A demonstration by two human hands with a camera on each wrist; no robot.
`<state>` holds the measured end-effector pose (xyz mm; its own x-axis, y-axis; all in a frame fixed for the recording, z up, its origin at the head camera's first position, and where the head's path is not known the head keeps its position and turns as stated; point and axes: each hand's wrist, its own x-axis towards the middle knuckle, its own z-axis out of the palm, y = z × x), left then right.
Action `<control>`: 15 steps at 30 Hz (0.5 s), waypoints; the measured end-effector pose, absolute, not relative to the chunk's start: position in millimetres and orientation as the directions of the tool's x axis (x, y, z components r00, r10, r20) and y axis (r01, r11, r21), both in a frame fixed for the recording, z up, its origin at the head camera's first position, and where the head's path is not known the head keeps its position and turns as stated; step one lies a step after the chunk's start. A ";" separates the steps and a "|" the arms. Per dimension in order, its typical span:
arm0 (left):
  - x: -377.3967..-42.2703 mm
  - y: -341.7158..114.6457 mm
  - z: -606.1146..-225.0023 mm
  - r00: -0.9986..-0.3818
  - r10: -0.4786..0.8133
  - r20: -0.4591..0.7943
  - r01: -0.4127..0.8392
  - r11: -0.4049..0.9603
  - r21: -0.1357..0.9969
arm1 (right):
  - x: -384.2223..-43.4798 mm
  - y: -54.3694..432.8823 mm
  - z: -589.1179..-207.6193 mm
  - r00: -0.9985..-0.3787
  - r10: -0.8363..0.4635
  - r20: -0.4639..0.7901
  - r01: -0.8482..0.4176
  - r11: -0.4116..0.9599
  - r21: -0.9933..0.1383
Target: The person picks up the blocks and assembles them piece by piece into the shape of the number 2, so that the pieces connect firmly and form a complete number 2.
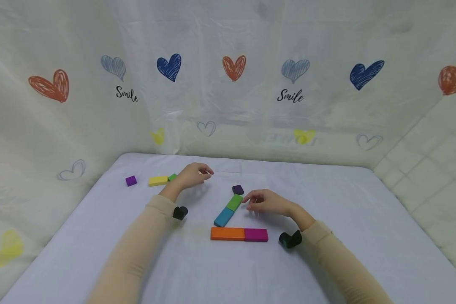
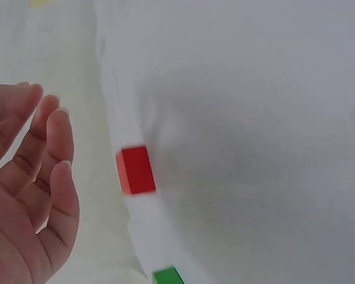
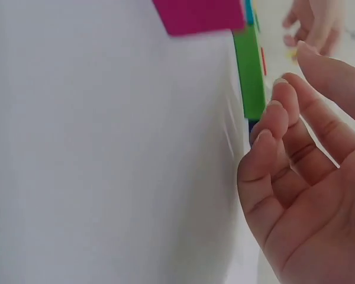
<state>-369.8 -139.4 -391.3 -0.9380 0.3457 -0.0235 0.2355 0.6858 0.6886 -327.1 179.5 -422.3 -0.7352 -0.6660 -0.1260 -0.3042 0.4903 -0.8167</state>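
Observation:
My left hand (image 1: 193, 175) hovers over the far part of the table, fingers loosely bent and nothing in them. In the left wrist view a red block (image 2: 137, 170) lies to the right of that hand, with a green block (image 2: 167, 276) at the bottom edge. The right hand (image 1: 267, 202), also holding nothing, has its fingertips right beside a light green block (image 1: 234, 202). That block meets a blue block (image 1: 223, 217) end to end in a slanted line, and a dark purple block (image 1: 237, 189) sits at its far end.
Nearer me, an orange block (image 1: 227, 233) and a magenta block (image 1: 256, 234) form a straight row. At the left lie a yellow block (image 1: 158, 180) and a purple block (image 1: 131, 180). A white sheet with printed hearts (image 1: 234, 68) rises behind the white table (image 1: 197, 270).

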 end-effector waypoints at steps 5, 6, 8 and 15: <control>-368.2 -156.0 -393.8 -0.965 0.261 -0.015 0.180 0.707 0.684 | -335.4 180.5 -420.3 -0.767 -0.632 -0.112 -0.253 0.457 -0.853; -368.6 -158.4 -395.4 -0.970 0.242 -0.017 0.165 0.710 0.684 | -336.9 179.7 -420.4 -0.771 -0.627 -0.113 -0.243 0.454 -0.857; -370.4 -161.8 -399.1 -0.979 0.204 -0.030 0.127 0.711 0.692 | -339.2 177.4 -420.8 -0.778 -0.616 -0.125 -0.223 0.457 -0.861; -375.8 -165.4 -407.0 -0.986 0.098 -0.133 -0.025 0.708 0.706 | -345.8 166.4 -422.8 -0.800 -0.572 -0.183 -0.164 0.501 -0.850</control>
<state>-375.8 -165.4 -407.0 -0.9863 0.0978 -0.1326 -0.0246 0.7081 0.7057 -345.8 166.4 -422.8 -0.7998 -0.5716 -0.1833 -0.1635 0.5012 -0.8497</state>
